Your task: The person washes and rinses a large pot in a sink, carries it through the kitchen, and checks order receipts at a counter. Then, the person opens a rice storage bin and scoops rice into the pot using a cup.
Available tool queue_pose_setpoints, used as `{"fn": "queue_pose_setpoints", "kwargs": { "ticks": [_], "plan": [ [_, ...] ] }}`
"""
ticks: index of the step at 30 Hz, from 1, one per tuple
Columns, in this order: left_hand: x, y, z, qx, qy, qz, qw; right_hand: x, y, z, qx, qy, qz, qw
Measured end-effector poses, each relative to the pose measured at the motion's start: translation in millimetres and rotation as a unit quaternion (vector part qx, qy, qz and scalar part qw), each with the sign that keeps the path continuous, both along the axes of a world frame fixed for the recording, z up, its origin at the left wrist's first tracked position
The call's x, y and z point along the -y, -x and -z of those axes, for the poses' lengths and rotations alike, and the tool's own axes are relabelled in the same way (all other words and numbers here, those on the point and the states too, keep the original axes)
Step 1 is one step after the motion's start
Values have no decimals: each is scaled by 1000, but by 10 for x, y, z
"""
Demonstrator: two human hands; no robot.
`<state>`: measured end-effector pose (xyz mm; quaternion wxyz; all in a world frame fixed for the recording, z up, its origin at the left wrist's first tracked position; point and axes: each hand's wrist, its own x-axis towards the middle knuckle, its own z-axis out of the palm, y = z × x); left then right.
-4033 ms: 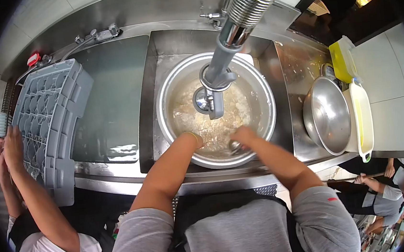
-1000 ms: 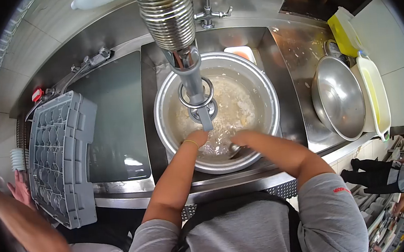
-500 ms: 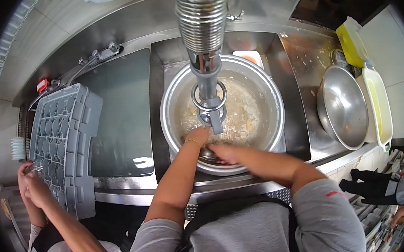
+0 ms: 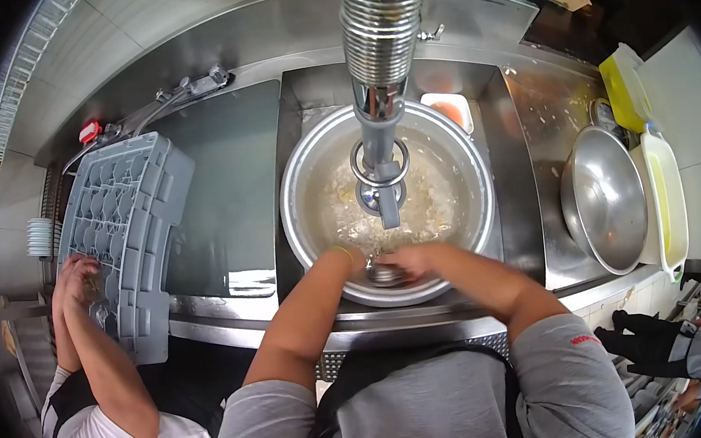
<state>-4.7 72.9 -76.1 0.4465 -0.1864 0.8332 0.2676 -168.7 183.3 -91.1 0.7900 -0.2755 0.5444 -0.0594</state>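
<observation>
A large metal pot [image 4: 287, 183] holds cloudy water with pale food bits floating in it. My left hand [image 4: 352, 258] is inside the near side of the pot, low at the water; its fingers are hidden. Close beside it my right hand [image 4: 411, 260], smeared a little by motion, is closed on a shiny round metal piece [image 4: 386, 275] whose exact kind I cannot make out. Above the water, over the middle of the pot, hangs a spray faucet [image 4: 382, 162] with a coiled spring; neither hand touches it.
The pot stands in a steel sink [image 4: 518, 204], with a white container [image 4: 448, 110] behind it. A steel bowl [image 4: 607, 201] and a pale tub [image 4: 664, 200] are at right. At left, a co-worker's hands [image 4: 77, 280] are at a grey glass rack [image 4: 142, 262] beside a water-filled basin [image 4: 219, 189].
My right hand and the metal piece have risen slightly and shifted along the pot's near side. The co-worker's hands have moved up over the rack. The whole view has shifted a little.
</observation>
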Motion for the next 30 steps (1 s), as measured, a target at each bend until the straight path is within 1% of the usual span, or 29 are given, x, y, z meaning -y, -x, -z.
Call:
{"fn": "queue_pose_setpoints", "kwargs": {
  "ticks": [1, 2, 4, 5, 6, 7, 8, 9, 10, 11, 12, 13, 14, 15, 16, 17, 18, 19, 20, 22, 23, 25, 26, 27, 28, 30],
  "plan": [
    [-86, 32, -29, 3, -20, 34, 999, 17, 255, -19, -138, 5, -64, 988],
    [-177, 64, -81, 6, -41, 66, 997, 95, 631, 204, -162, 61, -174, 969],
    [-405, 266, -415, -31, -116, 82, 989, 295, 1200, 239, -252, 209, -245, 912],
    [-486, 362, -442, -39, -146, 40, 988, 363, 1322, 10, -315, 302, -198, 878],
    [-530, 432, -451, -49, -174, 0, 984, 452, 1343, -90, -366, 344, -75, 862],
    [-573, 427, -283, -71, -203, -68, 974, 527, 1357, -143, -408, 379, 51, 829],
    [-608, 404, 20, -93, -231, -137, 959, 601, 1363, 29, -383, 371, 140, 835],
    [-583, 405, 175, -116, -256, -204, 938, 691, 1406, 449, -354, 360, 226, 833],
    [-398, 439, 134, -133, -102, 154, 974, 775, 1409, 758, -321, 347, 309, 825],
    [-262, 353, 294, -126, -67, 31, 989, 791, 1197, 875, -315, 329, 282, 844],
    [-129, 247, 455, -118, -33, -91, 988, 721, 961, 1031, -310, 309, 256, 862],
    [36, 225, 327, -67, 102, -117, 986, 632, 696, 1078, -316, 308, 199, 875],
    [190, 119, 356, -114, 191, -336, 915, 609, 544, 1053, -323, 316, 165, 877],
    [270, 109, 353, -144, 179, -438, 869, 622, 540, 1058, -325, 319, 154, 877],
    [341, 119, 335, -173, 166, -532, 812, 674, 671, 1097, -325, 321, 166, 874],
    [408, 136, 310, -202, 153, -618, 744, 778, 861, 1163, -327, 322, 207, 864],
    [430, 175, 281, -207, 56, -687, 695, 867, 1027, 1192, -331, 320, 259, 849],
    [426, 230, 248, -209, -42, -744, 634, 943, 1162, 1193, -336, 314, 312, 831],
    [423, 261, 209, -208, -140, -786, 565, 1003, 1185, 1220, -348, 305, 365, 808],
    [429, 280, 43, -214, -162, -818, 510, 1156, 931, 1260, -395, 311, 388, 772],
    [435, 255, -42, -215, -172, -832, 481, 1212, 703, 1283, -422, 331, 359, 764],
    [522, 185, 75, -209, -176, -843, 463, 1225, 205, 1211, -472, 381, 255, 753],
    [556, 156, 186, -207, -179, -848, 454, 1203, 123, 1147, -479, 398, 212, 753],
    [567, 136, 429, -208, -162, -842, 470, 1222, 185, 1138, -469, 406, 211, 756],
    [585, 139, 759, -211, -145, -835, 486, 1277, 342, 1171, -458, 407, 232, 755],
    [608, 151, 823, -212, -137, -845, 472, 1418, 725, 1248, -440, 366, 343, 745]
  ]
}}
